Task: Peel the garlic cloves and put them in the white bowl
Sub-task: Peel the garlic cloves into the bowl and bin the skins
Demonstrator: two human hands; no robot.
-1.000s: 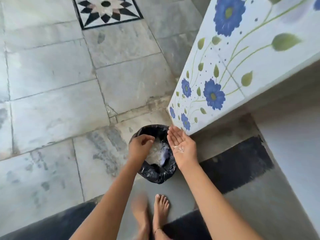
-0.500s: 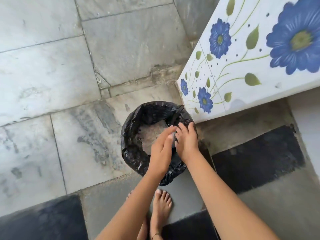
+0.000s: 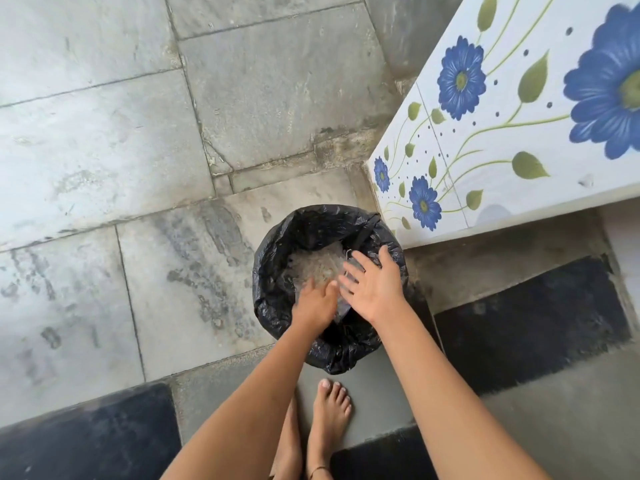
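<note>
Right hand (image 3: 375,289) splayed wide and left hand (image 3: 313,301) relaxed, both empty, hover over the bin (image 3: 273,268); papery scraps (image 3: 318,265) beneath appear featherlight, clingy.

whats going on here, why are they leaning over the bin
A barefoot person stands over a small bin lined with a black bag, both hands above its opening. The right hand is spread palm down with straight fingers. The left hand is next to it, above the pale scraps inside. Neither hand seems to hold anything, so they are probably brushing peel off their hands. No garlic cloves or white bowl are in view. A flower-patterned tiled counter is to the right.
</note>
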